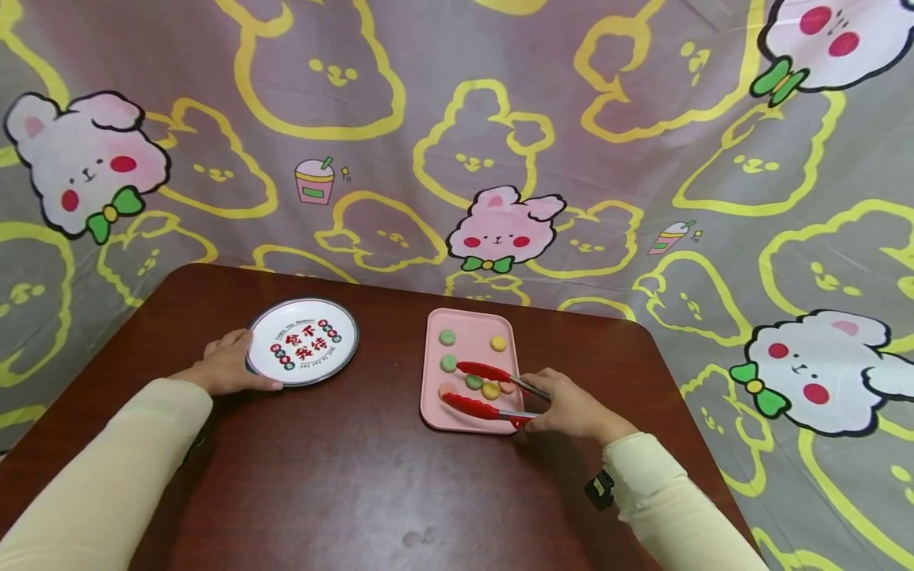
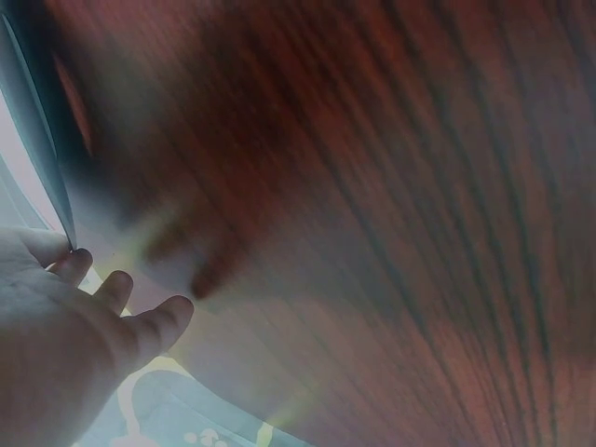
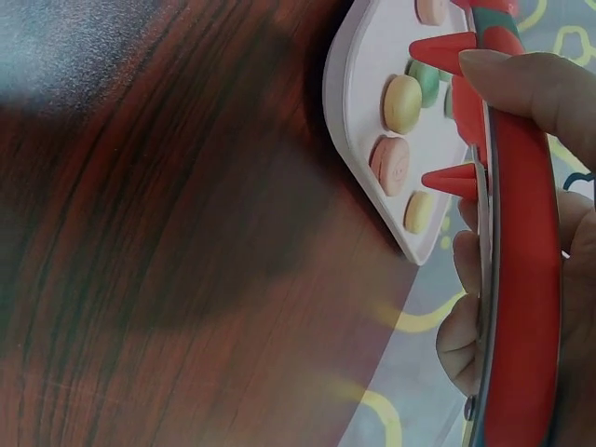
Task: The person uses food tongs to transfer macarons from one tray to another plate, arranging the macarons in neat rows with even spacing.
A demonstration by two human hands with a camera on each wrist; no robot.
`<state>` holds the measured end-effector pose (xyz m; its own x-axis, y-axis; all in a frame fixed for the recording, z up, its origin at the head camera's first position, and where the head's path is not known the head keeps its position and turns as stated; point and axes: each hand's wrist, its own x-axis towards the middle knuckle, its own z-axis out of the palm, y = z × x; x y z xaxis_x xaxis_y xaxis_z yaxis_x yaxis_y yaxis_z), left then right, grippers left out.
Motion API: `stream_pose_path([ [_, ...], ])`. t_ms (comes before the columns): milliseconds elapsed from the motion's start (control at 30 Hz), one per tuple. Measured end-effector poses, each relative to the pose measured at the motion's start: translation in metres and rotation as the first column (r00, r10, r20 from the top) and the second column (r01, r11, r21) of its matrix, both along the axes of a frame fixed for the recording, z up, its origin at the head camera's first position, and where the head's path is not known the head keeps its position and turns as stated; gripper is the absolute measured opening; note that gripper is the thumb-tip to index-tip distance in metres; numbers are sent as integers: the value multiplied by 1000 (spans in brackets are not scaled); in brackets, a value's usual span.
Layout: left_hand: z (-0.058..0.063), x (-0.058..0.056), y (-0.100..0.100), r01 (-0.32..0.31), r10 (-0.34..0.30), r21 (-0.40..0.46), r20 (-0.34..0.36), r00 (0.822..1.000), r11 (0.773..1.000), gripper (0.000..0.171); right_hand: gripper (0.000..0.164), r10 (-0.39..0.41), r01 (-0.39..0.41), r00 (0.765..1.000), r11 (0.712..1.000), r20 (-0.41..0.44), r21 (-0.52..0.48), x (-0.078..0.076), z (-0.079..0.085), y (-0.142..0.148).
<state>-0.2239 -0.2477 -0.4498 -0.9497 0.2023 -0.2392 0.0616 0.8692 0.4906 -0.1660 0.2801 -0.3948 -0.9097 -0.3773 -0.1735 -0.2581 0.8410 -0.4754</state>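
Observation:
My left hand holds a round white plate with a dark rim and red lettering by its left edge, the thumb along the near side. In the left wrist view, the fingers are beside the plate's rim. With my right hand I grip red-tipped tongs by their handles. The tips are spread over a pink tray of several green, yellow and pink macarons. In the right wrist view, a yellow macaron and a pink macaron lie near the tongs; no macaron is visibly pinched.
The plate and tray are apart on a dark reddish-brown wooden table. Behind and beside it hangs a grey curtain printed with yellow outlines and rabbit faces. A dark wrist device shows at the right sleeve.

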Motion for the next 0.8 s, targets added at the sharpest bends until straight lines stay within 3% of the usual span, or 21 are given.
stream_pose_path([
  [800, 0, 0, -1, -5, 5, -1, 20, 1000, 1000, 132, 69, -1, 1, 999, 1000, 38, -3, 2, -4, -7],
])
